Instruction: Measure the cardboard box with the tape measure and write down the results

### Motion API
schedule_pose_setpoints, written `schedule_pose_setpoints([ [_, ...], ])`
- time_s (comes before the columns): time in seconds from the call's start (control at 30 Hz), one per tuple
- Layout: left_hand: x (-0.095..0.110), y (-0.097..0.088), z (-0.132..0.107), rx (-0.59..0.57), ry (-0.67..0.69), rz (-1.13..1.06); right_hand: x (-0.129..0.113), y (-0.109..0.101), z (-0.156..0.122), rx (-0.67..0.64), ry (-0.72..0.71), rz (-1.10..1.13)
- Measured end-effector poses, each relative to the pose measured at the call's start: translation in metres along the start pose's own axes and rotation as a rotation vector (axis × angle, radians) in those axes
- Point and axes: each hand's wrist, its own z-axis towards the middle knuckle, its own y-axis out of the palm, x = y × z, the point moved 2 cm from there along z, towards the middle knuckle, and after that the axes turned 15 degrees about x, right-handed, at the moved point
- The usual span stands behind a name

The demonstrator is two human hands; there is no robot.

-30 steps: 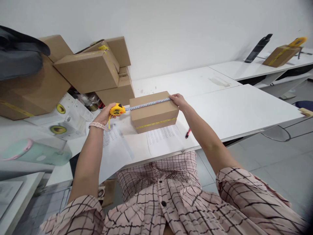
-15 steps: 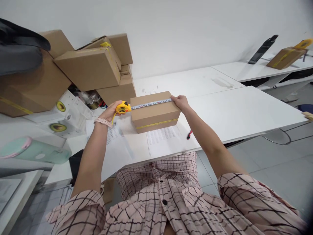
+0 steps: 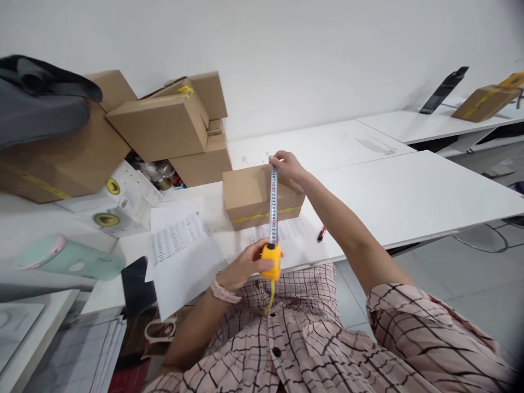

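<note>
A yellow tape measure is gripped in my left hand, low in front of the table's near edge. Its blade is pulled out away from me, over the top of a taped cardboard box. My right hand pinches the blade's far end at the box's back edge. The box lies flat on the white table, partly on a printed sheet. A yellow strap hangs from the tape measure's case.
More printed sheets lie left of the box, and a red and black marker lies right of it. Stacked cardboard boxes, a mint-green bottle and a dark phone-like slab stand or lie at left. A black bottle is far right.
The tape has swung from lying along the box's length to running across its width toward me. My left hand moved right and nearer with the case; my right hand shifted slightly left.
</note>
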Motion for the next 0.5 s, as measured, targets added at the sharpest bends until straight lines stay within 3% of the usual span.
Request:
schedule_pose_setpoints([
  [0.07, -0.012, 0.024, 0.014, 0.053, 0.029, -0.144, -0.01, 0.022, 0.011, -0.063, -0.036, -0.119],
  [0.17, -0.005, 0.033, 0.037, 0.148, 0.073, -0.221, -0.017, 0.042, 0.021, -0.089, 0.028, -0.29],
  [0.3, 0.007, 0.029, 0.051, 0.19, 0.042, -0.228, -0.019, 0.042, 0.013, -0.132, 0.078, -0.407],
  [0.5, -0.002, 0.04, 0.048, 0.218, 0.016, -0.264, -0.019, 0.035, 0.004, -0.178, 0.065, -0.377],
])
